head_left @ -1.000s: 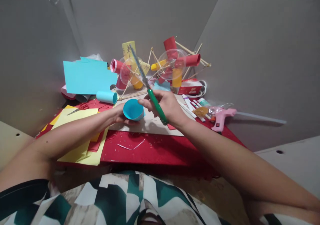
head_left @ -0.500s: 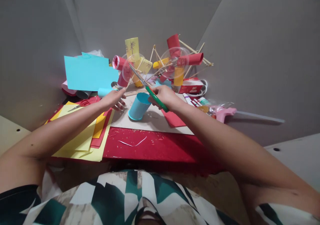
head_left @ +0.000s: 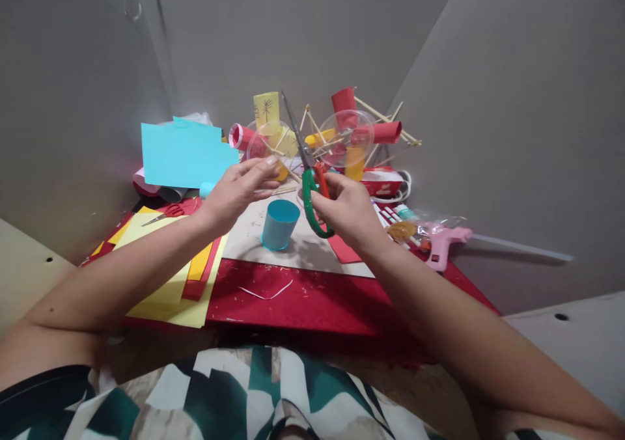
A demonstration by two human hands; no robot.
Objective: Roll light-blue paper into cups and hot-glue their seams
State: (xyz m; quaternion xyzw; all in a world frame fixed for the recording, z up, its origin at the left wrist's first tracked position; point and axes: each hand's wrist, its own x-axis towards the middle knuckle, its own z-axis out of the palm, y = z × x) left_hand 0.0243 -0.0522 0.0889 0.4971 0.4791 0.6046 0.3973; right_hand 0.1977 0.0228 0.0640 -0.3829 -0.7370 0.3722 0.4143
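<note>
Lying on the left side of the red table [head_left: 293, 310], yellow paper [head_left: 161, 290] and other bright sheets reach almost to the front edge. Small scissors with red handles [head_left: 173, 211] rest on top, and a big blue sheet [head_left: 180, 153] stands up behind.

Next comes the left hand [head_left: 240, 189], up above the board [head_left: 244, 251]. Its fingers are loose and stretched out to the right, with nothing showing in its hold.

The blue paper tube [head_left: 279, 232] stands on the pale board between the two hands, touching neither. Its open end is up, its bottom is near the board's front edge, and pale board shows on both sides of it. In front of that edge, a thin white strip [head_left: 266, 297] lies on the red.

To the right, the right hand [head_left: 344, 206] is curled around the handles of the big green and red scissors [head_left: 307, 183]. The blades are close together and point up, well above the board.

Red paper [head_left: 344, 248] lies below that wrist. Then come the pens [head_left: 385, 215] and a pink glue gun [head_left: 442, 245], near the table's right edge.
</note>
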